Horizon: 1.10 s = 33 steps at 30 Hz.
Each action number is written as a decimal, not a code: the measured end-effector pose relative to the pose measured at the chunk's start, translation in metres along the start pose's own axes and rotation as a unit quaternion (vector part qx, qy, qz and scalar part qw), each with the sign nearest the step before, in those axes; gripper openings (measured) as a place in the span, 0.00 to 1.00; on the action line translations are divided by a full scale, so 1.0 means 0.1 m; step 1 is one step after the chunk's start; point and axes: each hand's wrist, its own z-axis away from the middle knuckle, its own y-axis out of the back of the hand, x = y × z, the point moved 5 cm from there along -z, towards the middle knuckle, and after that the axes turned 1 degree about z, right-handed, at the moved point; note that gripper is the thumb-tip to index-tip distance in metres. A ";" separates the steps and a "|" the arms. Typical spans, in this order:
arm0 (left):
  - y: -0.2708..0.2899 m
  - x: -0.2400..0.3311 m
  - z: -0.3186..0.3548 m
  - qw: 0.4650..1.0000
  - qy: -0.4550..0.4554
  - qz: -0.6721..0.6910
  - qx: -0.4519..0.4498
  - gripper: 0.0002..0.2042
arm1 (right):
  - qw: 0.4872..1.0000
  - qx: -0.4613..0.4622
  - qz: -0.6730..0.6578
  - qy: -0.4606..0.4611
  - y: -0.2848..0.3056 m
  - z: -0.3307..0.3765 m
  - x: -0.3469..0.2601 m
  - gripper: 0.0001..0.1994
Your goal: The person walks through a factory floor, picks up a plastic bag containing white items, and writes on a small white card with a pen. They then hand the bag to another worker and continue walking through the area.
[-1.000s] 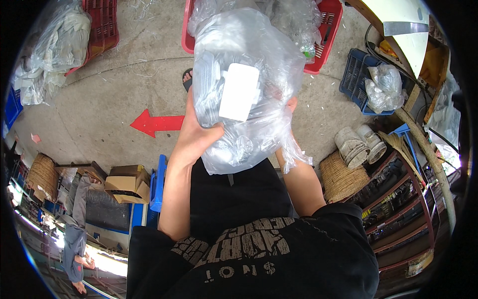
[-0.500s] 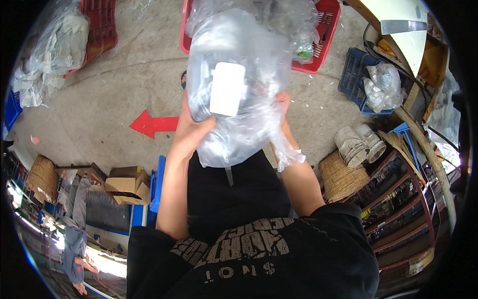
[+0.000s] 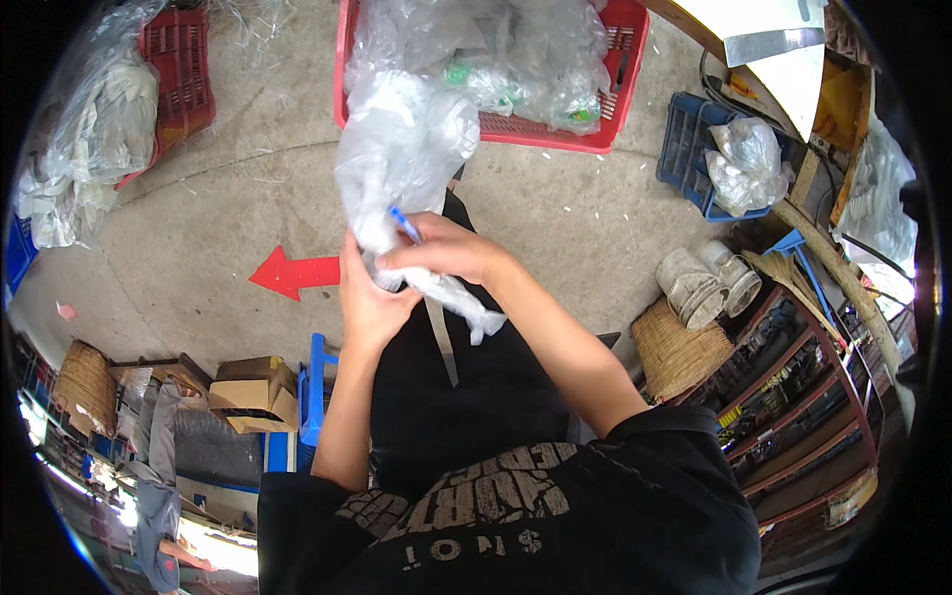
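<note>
**Clear bag bunched, closure unconfirmed**

Held upper-centre; bunched end clamped between left hand and right hand, hands together. Blue stick seemingly gripped in right. Tie can't be told; release not yet made. Red crate, top centre, already loaded with plastic.

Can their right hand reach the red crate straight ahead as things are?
Probably not right now: the right hand is gripping the plastic bag. Otherwise, nothing seems to block the near right corner of the red crate, though distance is hard to judge.
</note>
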 end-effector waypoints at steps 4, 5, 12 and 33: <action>-0.09 -0.72 0.06 0.999 0.038 0.028 0.002 0.24 | 0.953 -0.062 0.296 -0.003 0.09 -0.12 -0.13 0.22; -0.12 -0.86 0.10 0.996 0.057 0.060 0.017 0.21 | 0.917 -0.032 0.398 0.013 0.19 -0.21 -0.14 0.24; -0.27 -1.40 0.63 0.937 0.146 0.302 0.100 0.19 | 0.882 0.391 0.259 0.047 1.76 -1.08 -0.67 0.22; -0.22 -2.16 0.94 0.810 0.347 0.426 0.205 0.23 | 0.733 0.674 0.019 0.088 3.41 0.84 0.64 0.11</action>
